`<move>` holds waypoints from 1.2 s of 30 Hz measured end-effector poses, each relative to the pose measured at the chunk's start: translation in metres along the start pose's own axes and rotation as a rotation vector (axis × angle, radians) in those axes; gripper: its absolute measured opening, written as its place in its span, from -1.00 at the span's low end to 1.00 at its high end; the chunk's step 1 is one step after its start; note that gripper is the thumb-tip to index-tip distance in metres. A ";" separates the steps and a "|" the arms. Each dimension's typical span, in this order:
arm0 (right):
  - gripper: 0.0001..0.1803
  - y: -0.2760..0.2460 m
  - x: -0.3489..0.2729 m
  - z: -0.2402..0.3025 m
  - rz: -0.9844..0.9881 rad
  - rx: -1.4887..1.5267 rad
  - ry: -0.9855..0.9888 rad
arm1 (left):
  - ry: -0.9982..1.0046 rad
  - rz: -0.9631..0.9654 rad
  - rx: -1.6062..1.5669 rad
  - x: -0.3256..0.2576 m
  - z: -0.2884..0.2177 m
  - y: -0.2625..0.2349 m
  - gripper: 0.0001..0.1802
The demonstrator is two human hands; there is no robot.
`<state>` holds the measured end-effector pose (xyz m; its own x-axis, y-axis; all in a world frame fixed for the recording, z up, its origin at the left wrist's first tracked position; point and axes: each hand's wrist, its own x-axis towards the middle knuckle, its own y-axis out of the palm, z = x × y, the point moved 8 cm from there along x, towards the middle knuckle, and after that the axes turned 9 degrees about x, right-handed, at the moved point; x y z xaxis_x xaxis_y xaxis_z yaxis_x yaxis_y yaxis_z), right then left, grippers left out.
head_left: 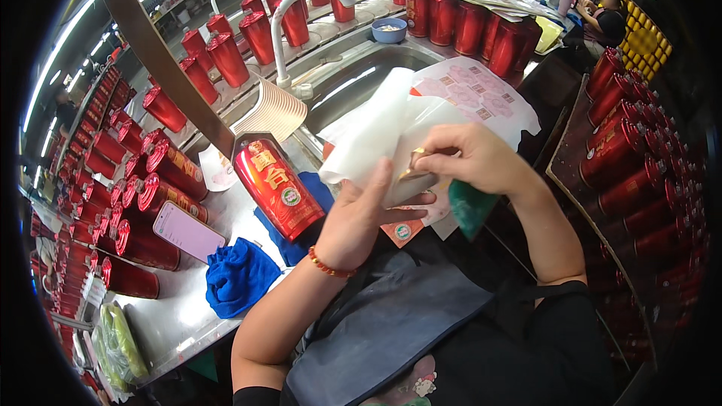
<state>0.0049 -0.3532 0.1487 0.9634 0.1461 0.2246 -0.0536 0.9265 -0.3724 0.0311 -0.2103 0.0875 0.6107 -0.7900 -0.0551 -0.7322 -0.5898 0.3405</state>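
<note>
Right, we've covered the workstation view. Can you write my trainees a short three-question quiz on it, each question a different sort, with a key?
1. Multiple choice: the beaded bracelet is worn on the wrist of which of the person's hands? A) left B) right C) neither
2. True or false: the phone lies with its screen facing up.
3. Fill the gap: the crumpled cloth beside the phone is ____ in colour.

Key:
1. A, the left hand
2. True
3. blue
</note>
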 end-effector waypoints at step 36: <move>-0.73 -0.141 0.426 -0.233 -0.029 -0.190 -0.070 | 0.245 -1.424 0.176 -0.235 0.022 -0.175 -0.43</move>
<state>0.4840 -0.5022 0.0873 0.9430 0.1504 0.2968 0.0302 0.8496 -0.5265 0.0090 0.0750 0.0198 0.8585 0.5071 -0.0768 0.5096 -0.8602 0.0174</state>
